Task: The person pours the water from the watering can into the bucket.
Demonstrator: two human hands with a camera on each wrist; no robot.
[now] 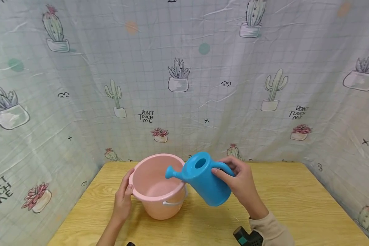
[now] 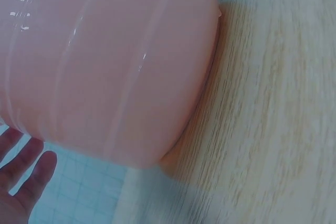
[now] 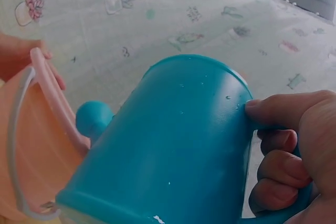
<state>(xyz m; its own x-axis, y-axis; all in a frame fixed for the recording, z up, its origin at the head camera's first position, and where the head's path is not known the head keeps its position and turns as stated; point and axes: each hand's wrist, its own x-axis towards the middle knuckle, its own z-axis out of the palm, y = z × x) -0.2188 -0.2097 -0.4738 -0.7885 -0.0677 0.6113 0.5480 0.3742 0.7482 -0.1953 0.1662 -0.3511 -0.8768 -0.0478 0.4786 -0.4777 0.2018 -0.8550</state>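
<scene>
A pink bucket (image 1: pixel 162 208) stands upright on the wooden table. My left hand (image 1: pixel 123 201) holds its rim at the left side, and the left wrist view shows fingertips (image 2: pixel 44 169) against the ribbed wall. With my right hand (image 1: pixel 238 177) I grip the handle of a blue watering can (image 1: pixel 210 186), thumb pressed on the can's wall near its top. The can is tilted left, its spout (image 1: pixel 173 173) reaching over the bucket's opening. Small droplets dot the can's side in the right wrist view. No stream shows at the spout.
A pale bail handle (image 1: pixel 175 203) hangs down the bucket's near right side. Behind and beside the wooden table (image 1: pixel 283 198) hangs a sheet (image 1: pixel 203 102) printed with cacti. A black device (image 1: pixel 247 236) sits by my right sleeve.
</scene>
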